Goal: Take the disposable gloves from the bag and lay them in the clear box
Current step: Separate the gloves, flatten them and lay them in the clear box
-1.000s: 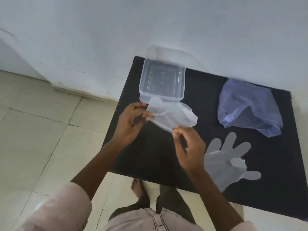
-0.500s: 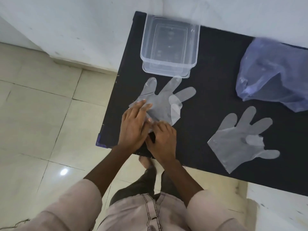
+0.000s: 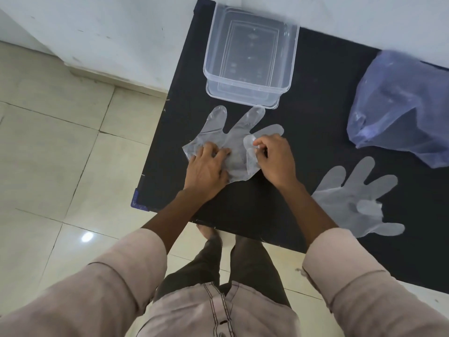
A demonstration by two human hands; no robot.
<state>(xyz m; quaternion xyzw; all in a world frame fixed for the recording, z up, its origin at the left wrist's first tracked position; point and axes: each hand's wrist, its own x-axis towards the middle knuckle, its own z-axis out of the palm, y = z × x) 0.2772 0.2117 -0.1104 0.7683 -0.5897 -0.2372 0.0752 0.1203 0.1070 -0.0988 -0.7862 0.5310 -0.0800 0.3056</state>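
Note:
A clear disposable glove [image 3: 237, 132] lies flat on the black table [image 3: 315, 122], fingers pointing at the clear box [image 3: 250, 54]. My left hand [image 3: 206, 169] presses its cuff side down with flat fingers. My right hand [image 3: 274, 159] pinches the glove's folded finger near the middle. A second clear glove [image 3: 357, 198] lies spread out at the right front. The bluish plastic bag [image 3: 403, 105] sits crumpled at the far right. The clear box stands with nothing in it at the table's back, just beyond the glove's fingertips.
The table's left edge and front edge run close to my hands, with a tiled floor [image 3: 60, 154] below. A white wall [image 3: 121, 27] stands behind the box. My legs and feet show under the front edge.
The glove, held in the air in both hands a second ago, now lies flat on the table. My right hand has shifted from the cuff to the glove's folded finger.

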